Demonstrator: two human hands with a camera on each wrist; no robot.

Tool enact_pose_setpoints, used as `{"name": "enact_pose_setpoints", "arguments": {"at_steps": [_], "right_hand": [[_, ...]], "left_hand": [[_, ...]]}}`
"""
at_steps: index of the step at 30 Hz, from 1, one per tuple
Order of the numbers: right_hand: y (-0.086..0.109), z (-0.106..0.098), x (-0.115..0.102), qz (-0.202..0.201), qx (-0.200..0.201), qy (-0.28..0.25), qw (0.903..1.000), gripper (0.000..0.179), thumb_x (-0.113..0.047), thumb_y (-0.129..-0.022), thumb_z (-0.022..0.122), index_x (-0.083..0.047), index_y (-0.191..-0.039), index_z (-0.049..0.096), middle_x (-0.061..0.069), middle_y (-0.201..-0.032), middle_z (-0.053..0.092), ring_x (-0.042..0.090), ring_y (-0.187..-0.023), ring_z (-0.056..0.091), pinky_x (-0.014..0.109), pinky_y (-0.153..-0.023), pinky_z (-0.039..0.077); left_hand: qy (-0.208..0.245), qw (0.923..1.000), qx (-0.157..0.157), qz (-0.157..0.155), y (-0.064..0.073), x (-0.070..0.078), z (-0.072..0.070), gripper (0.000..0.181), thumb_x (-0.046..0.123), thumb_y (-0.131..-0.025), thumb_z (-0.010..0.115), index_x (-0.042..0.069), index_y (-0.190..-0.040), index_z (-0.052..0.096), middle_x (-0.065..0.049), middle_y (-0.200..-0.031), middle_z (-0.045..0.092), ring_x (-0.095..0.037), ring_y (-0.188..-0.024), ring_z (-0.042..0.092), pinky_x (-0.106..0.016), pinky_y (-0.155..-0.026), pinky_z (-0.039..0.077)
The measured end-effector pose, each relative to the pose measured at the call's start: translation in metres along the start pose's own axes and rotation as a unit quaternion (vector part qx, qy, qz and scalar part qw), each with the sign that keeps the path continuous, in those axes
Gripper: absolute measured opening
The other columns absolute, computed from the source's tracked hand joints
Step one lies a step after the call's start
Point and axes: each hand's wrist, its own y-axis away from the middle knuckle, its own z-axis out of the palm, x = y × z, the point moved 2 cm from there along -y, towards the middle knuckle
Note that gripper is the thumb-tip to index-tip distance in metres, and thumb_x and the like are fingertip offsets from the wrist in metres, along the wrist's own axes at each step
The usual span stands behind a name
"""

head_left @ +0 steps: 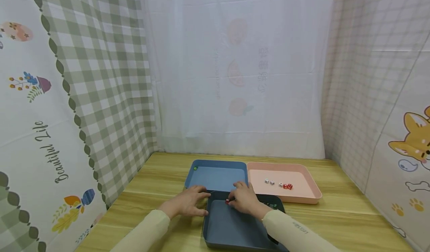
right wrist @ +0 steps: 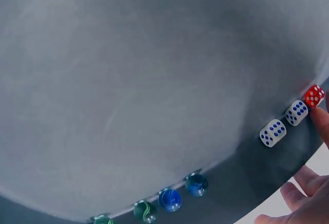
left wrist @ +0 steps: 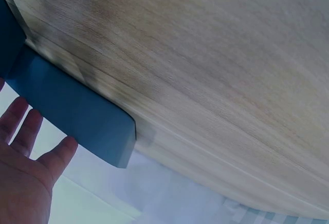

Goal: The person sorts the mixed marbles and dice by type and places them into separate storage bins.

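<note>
A dark grey-blue tray [head_left: 231,231] lies in front of me. My left hand [head_left: 186,202] is at its far left corner, fingers spread and fairly straight; in the left wrist view the fingertips [left wrist: 64,149] lie along the outer wall. Reaching over the far wall of that tray, my right hand [head_left: 246,199] pinches a red die [right wrist: 314,96] with white dots at its fingertips. Beside that die, two white dice with blue dots, a nearer one [right wrist: 296,112] and another [right wrist: 273,133], sit along the wall. Several glass marbles [right wrist: 170,200], green and blue, line the same edge.
Behind stands a blue tray [head_left: 218,171] with a green marble [head_left: 195,168]. A pink tray [head_left: 299,173] to its right holds white dice [head_left: 272,183] and red dice [head_left: 287,186]. Cloth curtains [head_left: 238,95] enclose the wooden table [head_left: 346,214] on three sides.
</note>
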Motion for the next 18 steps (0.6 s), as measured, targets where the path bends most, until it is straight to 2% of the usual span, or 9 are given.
{"name": "enact_pose_setpoints", "arguments": {"at_steps": [7, 18], "right_hand": [[-0.002, 0.005, -0.002, -0.012, 0.004, -0.004, 0.9999, 0.006, -0.023, -0.085, 0.079, -0.018, -0.084, 0.077, 0.022, -0.13, 0.058, 0.044, -0.128, 0.046, 0.075, -0.1, 0.026], [-0.007, 0.014, -0.002, -0.003, 0.012, 0.019, 0.9997, 0.008, -0.028, -0.083, 0.081, -0.021, -0.08, 0.076, 0.018, -0.128, 0.06, 0.04, -0.127, 0.047, 0.074, -0.102, 0.025]], "left_hand": [[0.005, 1.0, -0.006, -0.005, 0.0, 0.001, -0.001, 0.069, 0.061, -0.089, 0.061, 0.02, -0.145, 0.053, -0.007, -0.147, 0.044, -0.029, -0.135, 0.041, -0.05, -0.104, 0.041], [0.007, 0.9999, -0.005, -0.007, 0.001, 0.001, -0.001, 0.068, 0.061, -0.09, 0.061, 0.022, -0.145, 0.053, -0.006, -0.147, 0.043, -0.028, -0.135, 0.041, -0.049, -0.104, 0.041]]}}
